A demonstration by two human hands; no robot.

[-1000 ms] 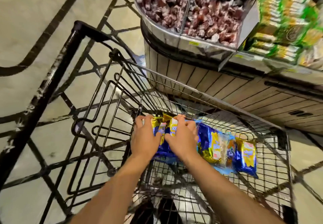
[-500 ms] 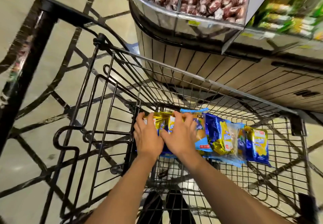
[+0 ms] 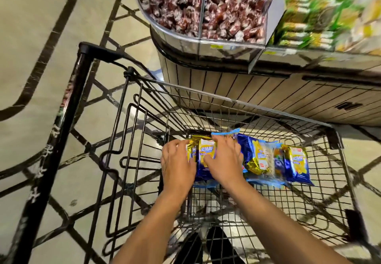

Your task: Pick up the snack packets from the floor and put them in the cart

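Observation:
Inside the black wire cart (image 3: 231, 101), several blue and gold snack packets lie in a row on the basket floor. My left hand (image 3: 177, 166) and my right hand (image 3: 223, 160) both reach down into the cart and rest on the leftmost packets (image 3: 206, 152), fingers spread over them, one hand on each side. More packets (image 3: 259, 158) lie to the right of my hands, the last one (image 3: 296, 162) at the far right. No packet shows on the floor in this view.
The cart's black handle bar (image 3: 61, 123) runs along the left. A display stand (image 3: 257, 90) with clear bins of wrapped red sweets (image 3: 202, 6) and green boxes (image 3: 321, 10) stands just beyond the cart. Patterned beige floor (image 3: 31, 37) spreads to the left.
My hands have stayed on the leftmost packets, shifting them slightly in the cart. The camera view has swung, so the cart and stand sit differently in frame.

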